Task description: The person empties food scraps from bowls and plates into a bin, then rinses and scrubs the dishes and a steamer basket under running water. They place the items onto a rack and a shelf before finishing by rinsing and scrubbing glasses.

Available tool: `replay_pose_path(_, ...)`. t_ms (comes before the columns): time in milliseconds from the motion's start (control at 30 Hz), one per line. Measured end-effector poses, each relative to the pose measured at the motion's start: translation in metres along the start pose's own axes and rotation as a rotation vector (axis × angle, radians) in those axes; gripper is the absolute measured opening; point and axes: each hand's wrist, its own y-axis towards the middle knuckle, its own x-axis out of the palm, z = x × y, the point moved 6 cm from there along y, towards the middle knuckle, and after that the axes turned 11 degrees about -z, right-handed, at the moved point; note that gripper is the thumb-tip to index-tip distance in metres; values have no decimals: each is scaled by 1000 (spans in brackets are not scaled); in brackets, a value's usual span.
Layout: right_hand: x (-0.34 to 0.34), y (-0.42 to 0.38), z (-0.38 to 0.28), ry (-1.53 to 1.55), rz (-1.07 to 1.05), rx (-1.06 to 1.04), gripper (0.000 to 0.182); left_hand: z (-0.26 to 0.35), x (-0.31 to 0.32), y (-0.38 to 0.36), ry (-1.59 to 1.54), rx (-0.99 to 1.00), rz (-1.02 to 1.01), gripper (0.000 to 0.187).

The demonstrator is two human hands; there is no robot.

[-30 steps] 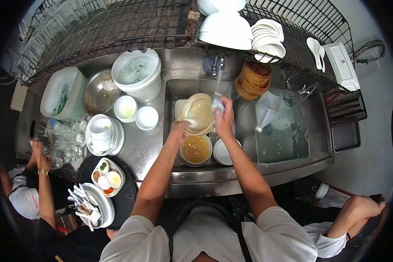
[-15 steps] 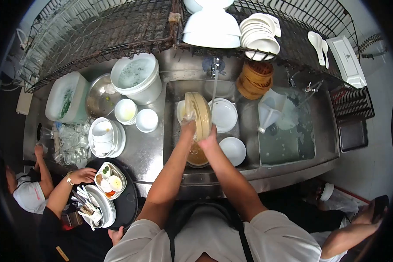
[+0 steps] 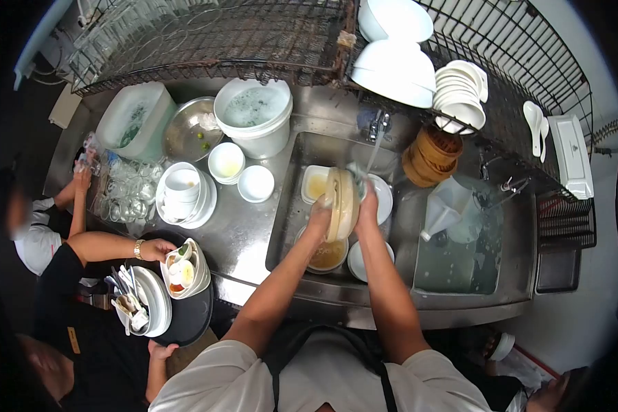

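- Since both hands are wrapped around it, the tan dishware [image 3: 343, 204] sits right between them, tipped up on its edge over the sink [image 3: 292, 206].
- Left hand [image 3: 319, 218] has got the left side, lower part, fingers closed on it.
- Right hand [image 3: 367, 206] is pressed up on the other side, with something pale and crumpled [image 3: 356, 176] near its fingertips; too blurry to say what that is.
- Water's running from the faucet [image 3: 378, 125], just to the right of the dishware's top end.
- Down below there's a bowl of brownish liquid [image 3: 327, 255], partly hidden under the dishware, and a white bowl [image 3: 369, 263] beside it.
- Squarish white dish [image 3: 311, 195] with yellowish stuff in it sits left of the dishware, bamboo steamers [image 3: 430, 158] off to the right.
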Motion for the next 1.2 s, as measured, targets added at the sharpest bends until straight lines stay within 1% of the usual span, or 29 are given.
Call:
replay_pose_path(100,-8,-20,8,-604,94,-42,51,35,-18,-20,103,89,295,33)
replay_pose_path(133,-5,-20,2,-719,131,-26,50,32,-46,-21,237,65,408,28)
replay_pose_path(167,15,-13,-11,-799,59,-158,47,39,-61,-30,344,80,452,24)
replay_pose_path(200,26,14,-16,-758,-74,-278,45,13,-108,-25,450,127,481,24)
replay_pose_path(233,59,29,-28,-703,-73,-427,43,-17,-145,-20,557,170,501,25)
replay_pose_path(267,115,26,-45,-655,-124,-347,49,-28,-145,-29,480,97,541,28)
replay_pose_path(300,151,40,-53,-546,-204,-385,60,-32,-138,-38,407,22,576,31)
replay_pose_path(333,176,61,-54,-504,-249,-360,70,-36,-128,-46,336,-53,612,34)
replay_pose_path(367,191,71,-56,-459,-293,-334,81,-36,-116,-50,279,-76,585,38)
replay_pose_path(433,205,62,-66,-741,-386,-272,85,-30,-90,-53,163,-119,535,47)
replay_pose_path(467,191,59,-62,-946,-409,-274,83,-20,-72,-54,135,-108,521,48)
replay_pose_path(533,144,24,-68,-1430,-233,-316,79,0,-43,-50,74,-78,505,49)
replay_pose_path(600,57,5,-57,-1582,41,-522,73,5,-36,-37,205,-62,498,48)
replay_pose_path(633,-3,4,-40,-1523,138,-441,69,6,-31,-30,267,-52,497,48)
replay_pose_path(667,-45,1,-29,-1457,239,-361,64,16,-17,-27,364,-78,520,42)
replay_pose_path(733,-80,-8,0,-701,225,128,59,10,8,-18,292,-2,482,41)
replay_pose_path(767,-85,-15,16,-306,209,342,57,7,19,-15,259,33,458,40)
replay_pose_path(867,-105,3,1,-374,204,129,49,-6,39,-6,338,-57,405,40)
replay_pose_path(933,-97,8,-27,-1068,293,25,45,-28,29,8,197,-141,325,42)
replay_pose_path(967,-88,2,-45,-1420,358,-13,44,-50,17,21,121,-200,274,44)
replay_pose_path(1000,-73,-5,-59,-1583,330,-19,44,-84,-10,46,132,-342,285,37)
replay_pose_path(1033,-61,-12,-74,-1747,291,-19,45,-87,-2,58,199,-336,218,36)
replay_pose_path(1067,-53,-24,-91,-1800,304,-125,44,-87,4,70,262,-319,157,35)
replay_pose_path(1133,-34,-46,-109,-1900,284,-344,42,-109,-10,121,250,-290,66,33)
replay_pose_path(1167,-37,-57,-119,-1886,328,-383,45,-95,13,130,372,-249,-47,32)
replay_pose_path(1200,-44,-71,-132,-1870,369,-425,49,-62,50,132,493,-202,-160,30)
